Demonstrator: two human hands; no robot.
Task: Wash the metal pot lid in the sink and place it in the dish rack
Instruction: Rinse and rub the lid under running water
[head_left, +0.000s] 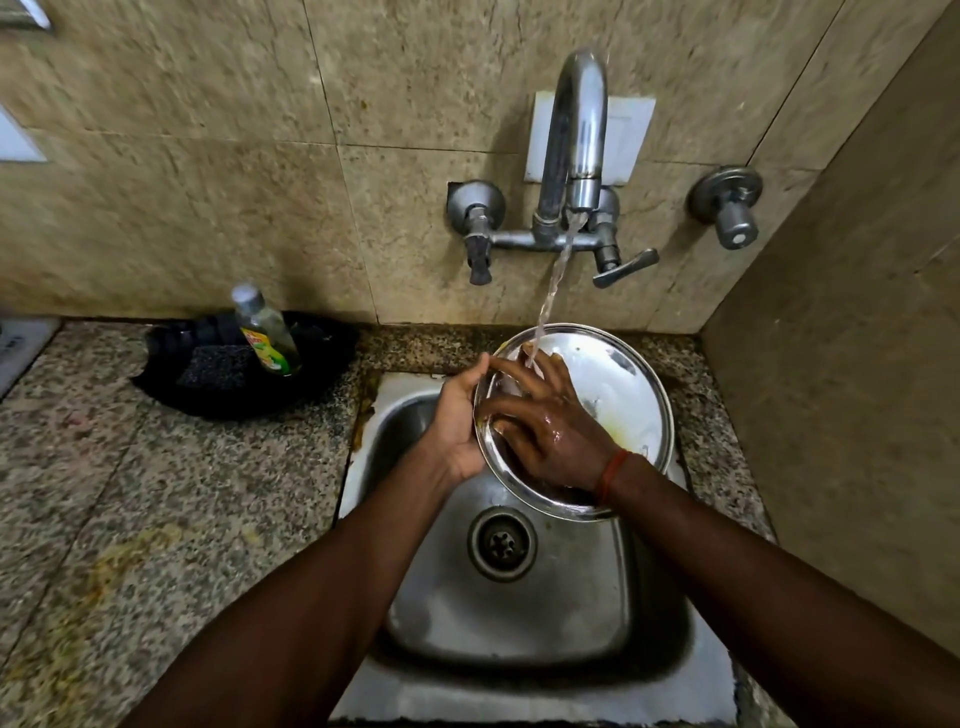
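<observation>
The round metal pot lid (626, 395) is tilted over the back of the steel sink (519, 613), its shiny inner face toward me with yellowish smears. My left hand (457, 421) grips the lid's left rim. My right hand (545, 421) lies flat on the lid's face, wet, with fingers spread. Water runs from the wall tap (576, 145) onto my right fingers and the lid. No dish rack is in view.
A black dish (322, 374) on the granite counter (156, 493) at the left holds a dish soap bottle (267, 332) and a dark scrubber (213, 366). Tap handles (623, 267) stick out from the tiled wall. A side wall (857, 364) closes the right.
</observation>
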